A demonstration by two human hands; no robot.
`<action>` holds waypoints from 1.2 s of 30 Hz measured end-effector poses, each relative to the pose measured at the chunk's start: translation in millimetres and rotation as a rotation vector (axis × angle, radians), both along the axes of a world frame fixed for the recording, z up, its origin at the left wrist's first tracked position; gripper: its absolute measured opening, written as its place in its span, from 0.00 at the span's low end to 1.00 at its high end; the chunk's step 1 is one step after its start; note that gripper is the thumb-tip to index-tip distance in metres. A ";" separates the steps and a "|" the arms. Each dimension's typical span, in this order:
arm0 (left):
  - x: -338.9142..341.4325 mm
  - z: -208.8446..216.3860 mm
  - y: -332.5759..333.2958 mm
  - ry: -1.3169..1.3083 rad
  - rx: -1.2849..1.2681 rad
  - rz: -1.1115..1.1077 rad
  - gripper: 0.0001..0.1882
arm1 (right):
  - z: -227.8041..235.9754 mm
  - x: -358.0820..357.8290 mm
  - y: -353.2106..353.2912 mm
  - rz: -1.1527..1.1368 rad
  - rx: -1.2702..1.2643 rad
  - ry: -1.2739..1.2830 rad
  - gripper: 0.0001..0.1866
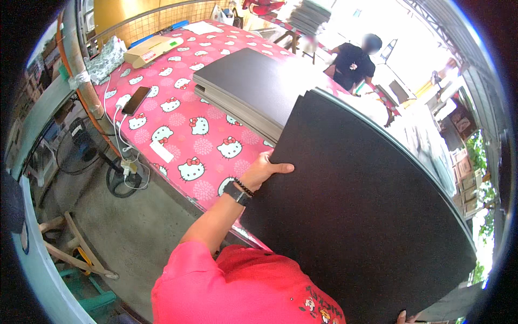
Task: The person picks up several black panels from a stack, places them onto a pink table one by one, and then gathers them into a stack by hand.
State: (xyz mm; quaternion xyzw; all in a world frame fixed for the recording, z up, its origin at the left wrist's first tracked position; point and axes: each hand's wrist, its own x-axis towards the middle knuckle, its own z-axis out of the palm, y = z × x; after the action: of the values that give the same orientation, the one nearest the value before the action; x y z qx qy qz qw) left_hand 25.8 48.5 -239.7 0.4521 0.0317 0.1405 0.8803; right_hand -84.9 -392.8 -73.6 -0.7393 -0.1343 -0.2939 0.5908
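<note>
A large black panel [356, 216] with straight edges fills the right half of the view, tilted up in front of me. My left hand [264, 170] grips its left edge, the thumb lying on the black face and the other fingers behind it. Only a few fingertips of my right hand [404, 317] show, curled over the panel's lower edge; the rest is hidden. Behind the panel, a stack of dark grey panels [245, 81] lies on a table with a pink cartoon-cat cover [183, 146]; the held panel partly hides this stack.
On the table are a phone [136, 101] with white cables, a cardboard box [154, 51] and a white slip [162, 152]. A fan [81, 143] and a wooden stool [75, 243] stand at left. Another person [353, 65] is across the table, near more stacked panels [303, 21].
</note>
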 end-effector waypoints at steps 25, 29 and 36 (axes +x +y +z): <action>-90.1 -37.9 143.7 0.066 0.317 0.508 0.32 | -149.3 149.4 76.0 0.416 0.268 0.409 0.29; -91.5 -43.3 136.9 -0.014 0.240 0.429 0.28 | -193.1 157.0 45.5 0.414 0.343 0.417 0.32; -70.4 -52.8 146.7 -0.099 0.153 0.507 0.22 | -176.0 187.1 37.5 0.717 0.378 0.508 0.42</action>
State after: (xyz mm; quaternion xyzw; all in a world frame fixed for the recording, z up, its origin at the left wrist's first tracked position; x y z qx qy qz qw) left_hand -44.5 195.1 -292.4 0.4876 0.0901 0.3802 0.7808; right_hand 102.1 -355.3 -249.6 -0.5743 -0.1766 0.0991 0.7932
